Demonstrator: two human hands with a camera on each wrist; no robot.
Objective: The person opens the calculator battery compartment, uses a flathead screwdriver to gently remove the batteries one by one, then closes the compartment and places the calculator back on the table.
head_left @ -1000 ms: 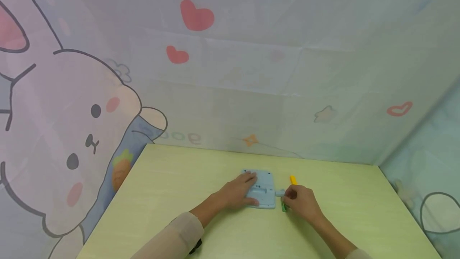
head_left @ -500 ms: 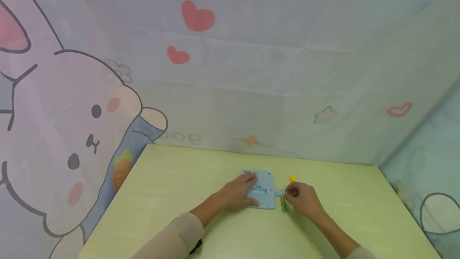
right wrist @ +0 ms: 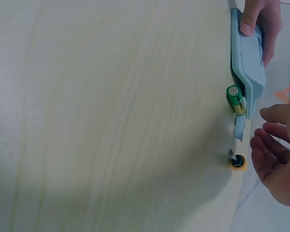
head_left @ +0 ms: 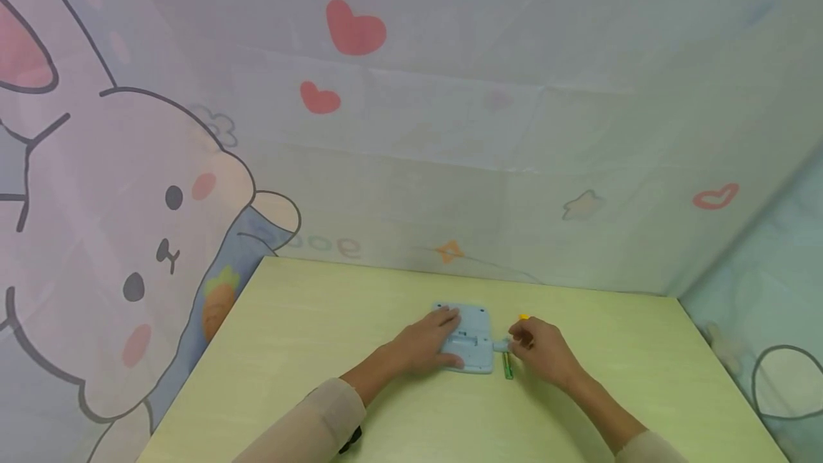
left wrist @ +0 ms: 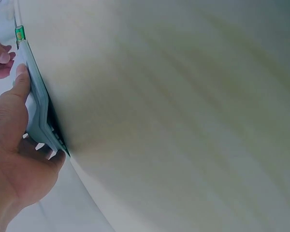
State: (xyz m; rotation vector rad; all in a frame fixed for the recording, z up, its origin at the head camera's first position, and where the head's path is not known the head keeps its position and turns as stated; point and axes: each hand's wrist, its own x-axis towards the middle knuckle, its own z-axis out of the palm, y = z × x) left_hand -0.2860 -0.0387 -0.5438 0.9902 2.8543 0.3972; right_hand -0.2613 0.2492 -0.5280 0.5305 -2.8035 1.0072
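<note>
A light-blue calculator point(head_left: 474, 316) lies face down on the table, its battery recess uncovered. My left hand point(head_left: 424, 341) holds it, the thumb along its near edge and the fingers over its back, as the left wrist view point(left wrist: 19, 145) also shows. Just right of it lies a small light-blue battery cover point(head_left: 500, 346). Beside that piece is a green battery point(head_left: 508, 366). My right hand point(head_left: 543, 352) hovers at the cover's right end with loosely bent fingers. The right wrist view shows nothing between those fingers point(right wrist: 273, 113).
Behind the right hand lies a screwdriver with a yellow handle point(head_left: 524, 317); the right wrist view shows its metal tip point(right wrist: 232, 154). The pale green table point(head_left: 347, 299) ends at a hanging cloth point(head_left: 411, 184) with hearts and a rabbit printed on it.
My right hand has shifted slightly away from me, uncovering more of the green battery and hiding more of the yellow handle. The left hand and calculator have stayed put.
</note>
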